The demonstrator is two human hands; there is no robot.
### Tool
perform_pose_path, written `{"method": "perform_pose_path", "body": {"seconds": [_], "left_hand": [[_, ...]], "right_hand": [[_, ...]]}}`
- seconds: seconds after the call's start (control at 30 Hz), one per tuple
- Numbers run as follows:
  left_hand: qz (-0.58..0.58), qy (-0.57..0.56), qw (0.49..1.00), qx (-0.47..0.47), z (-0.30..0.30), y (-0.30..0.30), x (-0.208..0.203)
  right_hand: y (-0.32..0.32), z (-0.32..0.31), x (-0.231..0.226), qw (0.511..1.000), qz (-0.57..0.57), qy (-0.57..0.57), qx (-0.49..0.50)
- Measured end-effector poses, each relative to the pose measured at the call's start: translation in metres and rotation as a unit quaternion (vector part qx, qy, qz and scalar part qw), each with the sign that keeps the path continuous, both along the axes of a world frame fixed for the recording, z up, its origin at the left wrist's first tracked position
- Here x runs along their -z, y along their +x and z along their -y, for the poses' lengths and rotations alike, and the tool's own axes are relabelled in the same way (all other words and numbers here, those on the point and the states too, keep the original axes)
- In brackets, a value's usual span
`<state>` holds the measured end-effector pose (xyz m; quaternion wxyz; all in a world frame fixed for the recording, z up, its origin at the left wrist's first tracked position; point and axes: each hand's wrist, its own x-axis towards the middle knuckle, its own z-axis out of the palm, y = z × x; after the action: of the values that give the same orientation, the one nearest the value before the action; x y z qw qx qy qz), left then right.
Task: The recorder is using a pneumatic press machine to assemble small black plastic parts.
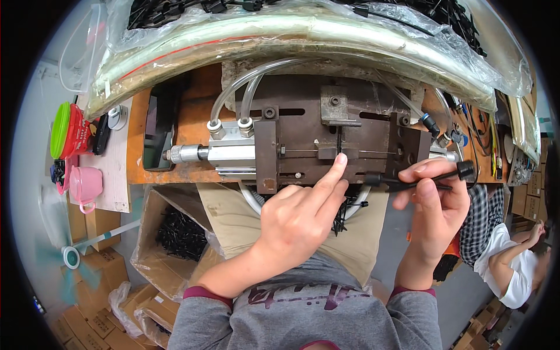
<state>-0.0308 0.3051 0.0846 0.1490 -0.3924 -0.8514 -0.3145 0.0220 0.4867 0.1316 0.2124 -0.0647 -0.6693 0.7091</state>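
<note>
- Black cable piece (339,139) sits upright in the slot at the middle of the brown metal jig (326,146), on the thin wire line that crosses the plate.
- My left hand (300,219) has the index finger stretched out, tip pressing on the lower end of that piece; the other fingers are curled in, nothing pinched.
- My right hand (434,204) is pinched on a second black cable part (417,178), thumb and fingers round its thin stem, thick ends sticking out left and right, held just off the jig's right edge.
- To do this well I judge: press straight down so the piece seats flush in the slot, not tilted.
- Keep my fingertip on the near side of the slot, clear of the sliding block that the silver air cylinder (219,153) drives from the left.
- Clear air hoses (245,87) loop above the cylinder; don't snag them.
- Hold the next part level and near, so it can drop in once the slot is free.
- Risk: finger too far in, or the piece cocked sideways on the wire.
- Jig is bolted on the orange worktop (186,122).
- Cardboard box of black parts (181,233) is below, on my left.
- More loose black pieces lie in my lap under the jig.
- Another person in a white top (513,262) sits at far right, apart from my hands.
</note>
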Motion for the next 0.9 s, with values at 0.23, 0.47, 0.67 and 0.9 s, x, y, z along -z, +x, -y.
{"method": "perform_pose_path", "body": {"seconds": [0.23,0.47,0.67,0.9], "left_hand": [[0.152,0.1,0.982,0.044,0.004,-0.001,-0.015],[0.269,0.247,0.915,0.174,0.019,0.009,-0.035],[0.142,0.166,0.974,0.055,0.017,0.009,-0.015],[-0.011,0.019,1.0,0.022,0.001,0.003,0.005]], "right_hand": [[0.004,-0.007,0.003,0.987,0.065,-0.113,-0.092],[0.001,-0.012,0.007,0.982,0.031,-0.151,-0.111],[0.004,-0.012,0.008,0.996,-0.068,0.04,0.042],[0.004,-0.008,0.009,0.995,-0.092,0.026,0.025]]}}
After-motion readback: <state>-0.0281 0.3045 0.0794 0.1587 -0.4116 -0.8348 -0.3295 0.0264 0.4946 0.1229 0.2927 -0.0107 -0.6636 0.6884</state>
